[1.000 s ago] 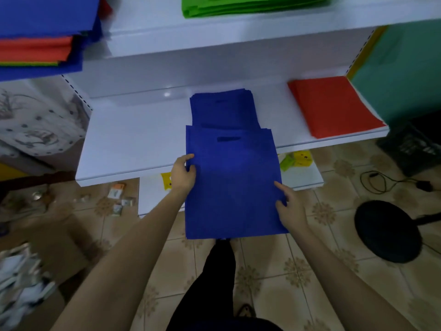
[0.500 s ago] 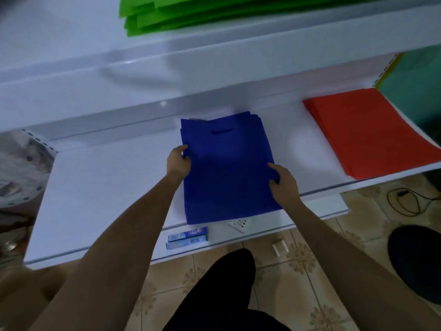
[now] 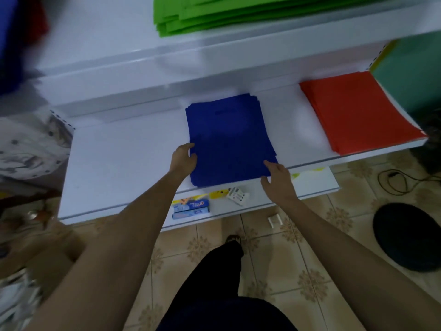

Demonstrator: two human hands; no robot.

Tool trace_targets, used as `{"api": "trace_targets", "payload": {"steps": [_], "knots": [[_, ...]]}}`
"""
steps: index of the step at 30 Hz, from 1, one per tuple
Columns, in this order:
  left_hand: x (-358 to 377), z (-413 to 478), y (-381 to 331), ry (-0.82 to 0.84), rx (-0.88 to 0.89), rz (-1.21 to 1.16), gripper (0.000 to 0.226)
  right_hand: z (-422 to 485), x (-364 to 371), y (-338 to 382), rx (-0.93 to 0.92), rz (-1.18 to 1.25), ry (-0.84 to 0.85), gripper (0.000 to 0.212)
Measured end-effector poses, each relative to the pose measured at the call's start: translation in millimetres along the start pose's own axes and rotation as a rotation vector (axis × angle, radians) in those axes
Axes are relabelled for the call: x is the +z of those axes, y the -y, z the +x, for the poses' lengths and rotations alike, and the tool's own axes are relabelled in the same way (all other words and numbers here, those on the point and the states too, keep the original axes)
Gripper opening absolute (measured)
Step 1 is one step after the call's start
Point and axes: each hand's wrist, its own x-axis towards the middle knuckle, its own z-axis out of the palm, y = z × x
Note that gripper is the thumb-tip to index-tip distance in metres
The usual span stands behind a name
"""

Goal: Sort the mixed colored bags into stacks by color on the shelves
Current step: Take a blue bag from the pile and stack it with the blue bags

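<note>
Here the middle shelf (image 3: pixel 124 158) carries 2 piles: the blue stack (image 3: pixel 230 139) near its centre and an orange-red stack (image 3: pixel 358 111) well apart at the right end. The upper shelf (image 3: pixel 107 32) holds a green stack (image 3: pixel 238 13). A lower shelf (image 3: pixel 310 185) holds small boxes (image 3: pixel 191 207). The blue bags lie flat, their edges slightly fanned, with a handle slot near the far end. The left hand (image 3: pixel 182 160) sits against the stack's left edge, fingers bent; I cannot tell whether it pinches. The right hand (image 3: pixel 278 179) is released, fingers loose, touching the front right corner.
</note>
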Motion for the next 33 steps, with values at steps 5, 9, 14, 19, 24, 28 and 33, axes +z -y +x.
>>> {"api": "trace_targets", "payload": {"steps": [5,9,14,19,24,28,33], "knots": [[7.3,-100.6,16.1,-0.017,0.046,0.061,0.044,-89.0,19.6,-1.3,-0.097,-0.102,0.119,0.053],[11.0,-184.1,33.3,-0.011,0.114,0.118,0.044,-153.2,22.7,8.5,-0.186,-0.174,0.171,0.054],[-25.3,-248.2,26.8,-0.099,0.228,0.187,0.043,-200.2,3.8,48.9,-0.377,-0.249,0.127,0.046],[-104.1,-280.1,-11.4,-0.278,0.441,0.269,0.042,-217.4,-27.9,127.4,-0.557,-0.206,0.025,0.045],[-199.5,-295.7,-60.8,-0.503,0.630,0.289,0.040,-215.2,-63.4,222.1,-0.739,-0.151,-0.053,0.043],[-279.3,-289.7,-67.9,-0.640,0.656,0.300,0.039,-198.9,-89.7,298.6,-0.791,-0.117,-0.167,0.041],[-361.5,-248.2,-25.2,-0.659,0.544,0.287,0.039,-165.4,-99.3,364.7,-0.786,-0.146,-0.225,0.040]]}}
